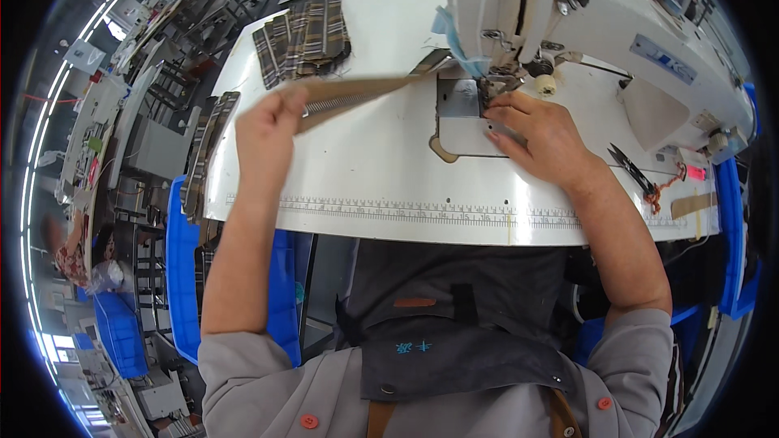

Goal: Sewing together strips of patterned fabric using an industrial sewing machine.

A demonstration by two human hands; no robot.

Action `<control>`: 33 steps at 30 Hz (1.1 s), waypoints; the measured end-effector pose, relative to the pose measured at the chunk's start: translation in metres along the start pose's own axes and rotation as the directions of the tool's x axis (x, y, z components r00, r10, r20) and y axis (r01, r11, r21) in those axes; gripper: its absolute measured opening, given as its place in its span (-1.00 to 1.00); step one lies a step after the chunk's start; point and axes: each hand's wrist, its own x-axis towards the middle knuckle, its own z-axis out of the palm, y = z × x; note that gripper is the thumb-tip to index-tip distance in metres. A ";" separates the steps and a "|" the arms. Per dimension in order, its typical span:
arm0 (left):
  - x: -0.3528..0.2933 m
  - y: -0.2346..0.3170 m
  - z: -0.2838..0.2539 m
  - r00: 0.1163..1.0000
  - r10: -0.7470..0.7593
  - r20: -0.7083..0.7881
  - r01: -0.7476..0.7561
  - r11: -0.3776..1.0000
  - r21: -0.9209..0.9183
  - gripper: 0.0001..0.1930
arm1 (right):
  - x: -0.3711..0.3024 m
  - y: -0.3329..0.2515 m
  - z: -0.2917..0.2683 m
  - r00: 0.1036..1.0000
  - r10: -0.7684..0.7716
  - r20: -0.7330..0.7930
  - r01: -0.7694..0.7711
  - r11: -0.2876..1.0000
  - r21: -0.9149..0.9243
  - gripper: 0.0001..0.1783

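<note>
My left hand (272, 126) pinches the left end of a long narrow striped fabric strip (357, 93) and holds it above the white table (381, 178). The strip runs right toward the presser foot (489, 85) of the white sewing machine (584, 24). My right hand (540, 134) lies flat on the metal needle plate (458, 105) just below the foot, fingers pressing near the strip's right end. Whether its fingers pinch the fabric is hidden.
A stack of plaid fabric pieces (304, 40) lies at the table's far left. More strips (204, 154) hang over the left edge above a blue bin (182, 276). Black snips (633, 170) rest at the right. A ruler scale (406, 209) lines the front edge.
</note>
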 end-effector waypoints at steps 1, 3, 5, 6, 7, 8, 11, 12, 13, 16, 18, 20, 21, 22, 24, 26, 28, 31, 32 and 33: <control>0.029 -0.032 -0.014 0.992 -0.105 -0.070 0.079 0.949 -0.304 -0.65 | 0.003 -0.004 -0.001 1.000 0.000 0.004 0.000 1.000 -0.002 -0.74; 0.074 -0.045 -0.023 0.976 -0.151 -0.159 0.035 0.822 -0.569 -0.61 | 0.002 -0.002 0.000 1.000 -0.011 0.006 0.011 1.000 -0.006 -0.74; 0.110 -0.051 -0.029 0.955 -0.149 -0.255 -0.012 0.843 -0.538 -0.65 | 0.004 -0.002 0.000 1.000 -0.014 0.008 0.014 1.000 -0.012 -0.74; 0.124 -0.052 -0.031 0.912 0.040 -0.408 -0.169 0.944 -0.284 -0.70 | 0.005 -0.003 0.000 1.000 -0.002 0.016 0.002 1.000 -0.004 -0.73; 0.130 -0.055 -0.035 0.830 0.254 -0.497 -0.289 0.957 0.007 -0.75 | 0.007 -0.005 -0.001 1.000 0.009 0.024 -0.009 1.000 0.004 -0.72; 0.129 -0.049 -0.018 0.818 0.333 -0.469 -0.356 0.934 0.043 -0.79 | 0.006 -0.003 -0.002 1.000 0.013 0.028 -0.013 1.000 -0.001 -0.72; 0.119 -0.068 0.006 0.880 0.467 -0.085 -0.440 0.869 0.226 -0.68 | 0.008 -0.007 -0.004 0.999 0.012 0.046 -0.013 1.000 0.007 -0.70; 0.115 -0.072 0.015 0.833 0.520 0.188 -0.504 0.574 0.645 -0.54 | 0.008 -0.007 -0.003 0.999 0.015 0.044 -0.016 1.000 0.009 -0.70; 0.098 -0.080 0.025 0.884 0.381 0.271 -0.459 0.603 0.653 -0.43 | 0.009 -0.006 -0.002 0.999 0.017 0.042 -0.017 1.000 0.011 -0.70; 0.076 -0.087 0.029 0.864 0.424 0.271 -0.494 0.612 0.618 -0.40 | 0.010 -0.006 -0.002 0.999 0.009 0.046 -0.009 1.000 0.004 -0.69; 0.068 -0.095 0.005 0.888 0.448 0.104 -0.432 0.735 0.524 -0.42 | 0.010 -0.007 -0.002 0.999 0.013 0.052 -0.013 1.000 0.016 -0.69; 0.063 -0.097 -0.021 0.951 0.308 0.010 -0.263 0.793 0.550 -0.46 | 0.009 -0.005 -0.002 0.998 0.009 0.056 -0.011 0.999 0.030 -0.68; 0.061 -0.098 -0.040 0.982 0.171 -0.085 -0.095 0.826 0.556 -0.50 | 0.005 -0.003 -0.003 0.998 0.029 0.059 -0.030 0.999 0.021 -0.68; 0.064 -0.115 -0.062 0.984 0.090 -0.152 0.017 0.809 0.587 -0.52 | 0.004 -0.002 -0.002 0.997 0.050 0.061 -0.051 0.999 0.010 -0.68; 0.061 -0.154 -0.109 0.954 -0.031 -0.298 0.233 0.704 0.671 -0.50 | 0.007 -0.005 -0.003 0.998 0.025 0.059 -0.026 1.000 0.011 -0.67; 0.048 -0.188 -0.150 0.921 -0.067 -0.383 0.342 0.607 0.718 -0.46 | 0.010 -0.007 -0.002 0.998 0.009 0.057 -0.009 1.000 0.003 -0.67; 0.040 -0.214 -0.177 0.883 -0.327 -0.335 0.468 0.566 0.679 -0.33 | 0.012 -0.009 -0.001 0.998 0.023 0.063 -0.024 1.000 0.007 -0.66; 0.042 -0.216 -0.175 0.899 -0.298 -0.322 0.439 0.630 0.641 -0.24 | 0.010 -0.008 -0.002 0.996 0.049 0.070 -0.050 0.999 0.013 -0.67; 0.044 -0.217 -0.179 0.898 -0.296 -0.327 0.441 0.631 0.638 -0.24 | 0.009 -0.008 -0.002 0.997 0.044 0.067 -0.045 0.999 0.012 -0.67; 0.045 -0.218 -0.182 0.907 -0.311 -0.285 0.422 0.661 0.621 -0.23 | 0.009 -0.009 -0.002 0.997 0.044 0.062 -0.045 0.999 0.015 -0.67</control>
